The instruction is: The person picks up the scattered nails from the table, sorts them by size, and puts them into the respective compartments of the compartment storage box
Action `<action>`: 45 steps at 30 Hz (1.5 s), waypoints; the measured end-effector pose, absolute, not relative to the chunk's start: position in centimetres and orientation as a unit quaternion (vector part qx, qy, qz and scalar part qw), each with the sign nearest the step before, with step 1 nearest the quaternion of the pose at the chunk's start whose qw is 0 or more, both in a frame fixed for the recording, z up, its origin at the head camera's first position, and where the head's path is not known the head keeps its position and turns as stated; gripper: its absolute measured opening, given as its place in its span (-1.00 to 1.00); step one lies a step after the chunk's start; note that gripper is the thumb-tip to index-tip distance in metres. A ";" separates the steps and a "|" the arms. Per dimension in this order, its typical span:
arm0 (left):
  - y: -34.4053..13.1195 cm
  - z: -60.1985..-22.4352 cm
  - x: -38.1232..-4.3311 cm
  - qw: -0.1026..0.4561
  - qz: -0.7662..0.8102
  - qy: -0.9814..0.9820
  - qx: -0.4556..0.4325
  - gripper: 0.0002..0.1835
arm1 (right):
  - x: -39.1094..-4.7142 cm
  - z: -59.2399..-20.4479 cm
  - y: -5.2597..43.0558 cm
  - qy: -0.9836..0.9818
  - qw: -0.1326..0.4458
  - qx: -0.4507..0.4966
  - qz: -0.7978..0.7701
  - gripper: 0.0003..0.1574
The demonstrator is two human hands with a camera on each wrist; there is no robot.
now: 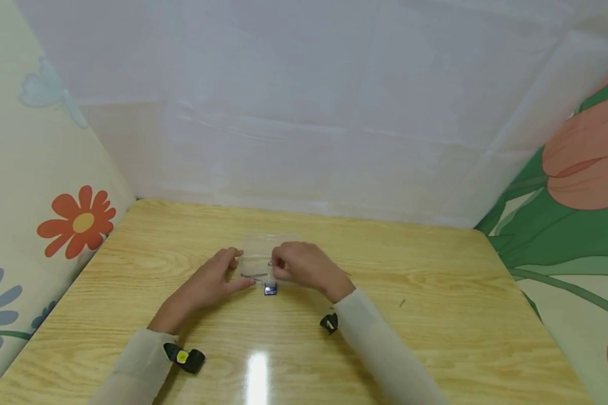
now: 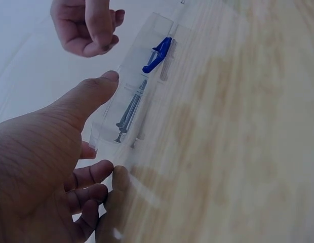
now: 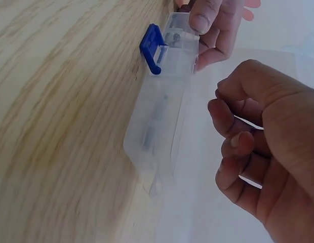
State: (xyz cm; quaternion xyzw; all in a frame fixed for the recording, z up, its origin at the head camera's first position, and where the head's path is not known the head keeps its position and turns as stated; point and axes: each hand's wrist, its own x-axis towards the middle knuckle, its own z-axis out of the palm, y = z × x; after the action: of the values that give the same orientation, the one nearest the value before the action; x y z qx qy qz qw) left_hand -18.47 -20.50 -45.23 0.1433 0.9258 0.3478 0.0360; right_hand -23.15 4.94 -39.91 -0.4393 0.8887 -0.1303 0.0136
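The left hand grips the left end of the clear box on the table. The right hand is curled above it; whether it pinches anything cannot be told.

In the head view, the left forearm slanted from lower left, the right forearm from lower right. Left of centre, the left hand held its thumb straight, its other fingers bent; near centre, the right hand was curled, thumb and forefinger tips together.
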 end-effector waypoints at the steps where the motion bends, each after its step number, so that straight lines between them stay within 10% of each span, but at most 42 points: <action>1: -20.5 -45.2 -18.5 0.036 0.348 0.926 0.142 -0.15 | -23.1 -39.9 5.2 0.890 0.015 -0.437 -0.132 -0.91; 45: -20.2 -45.0 -18.3 0.033 0.358 0.921 0.149 -0.13 | -18.3 -41.4 17.2 0.911 0.058 -0.394 -0.103 -0.79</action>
State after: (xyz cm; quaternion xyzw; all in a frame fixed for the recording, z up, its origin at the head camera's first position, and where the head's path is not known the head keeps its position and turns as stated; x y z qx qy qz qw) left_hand -18.31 -20.24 -44.96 0.1485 0.9210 0.3585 0.0332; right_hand -18.27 17.18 -41.40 -0.3944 0.9114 -0.1026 0.0578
